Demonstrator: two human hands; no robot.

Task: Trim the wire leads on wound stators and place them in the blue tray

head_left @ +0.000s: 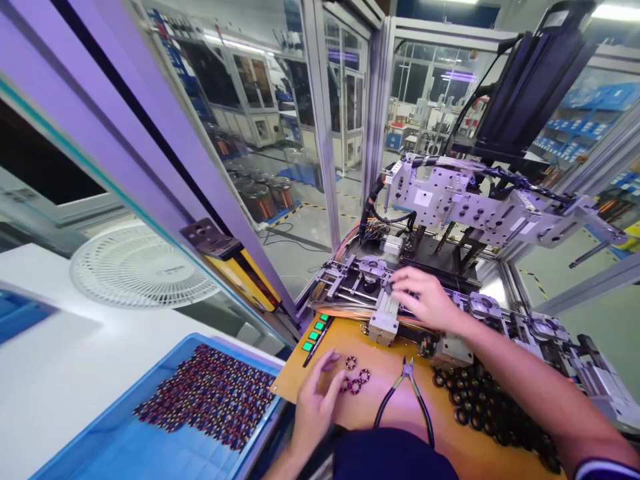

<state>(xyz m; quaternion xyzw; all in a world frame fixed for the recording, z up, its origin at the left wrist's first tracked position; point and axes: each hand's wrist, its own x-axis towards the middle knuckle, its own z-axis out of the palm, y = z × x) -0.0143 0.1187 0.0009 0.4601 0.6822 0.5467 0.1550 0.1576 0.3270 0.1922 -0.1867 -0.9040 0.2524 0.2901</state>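
My left hand (316,400) is at the front left of the orange work board (385,403), its thumb and fingers apart. Beside its fingertips lie several small wound rings (365,376) with dark and copper tones. My right hand (425,299) reaches over the metal fixture (384,320) of the machine, fingers bent together at its upper end. Whatever they grip there is too small to make out. Pliers (408,370) with dark handles lie open on the board between my hands.
A blue tray (165,453) at the left holds many wound rings (215,393). Black rings (480,403) are heaped under my right forearm. Green buttons (313,335) line the board's left edge. A machine head (450,203) hangs above the fixtures. A white fan (145,263) stands left of the frame post.
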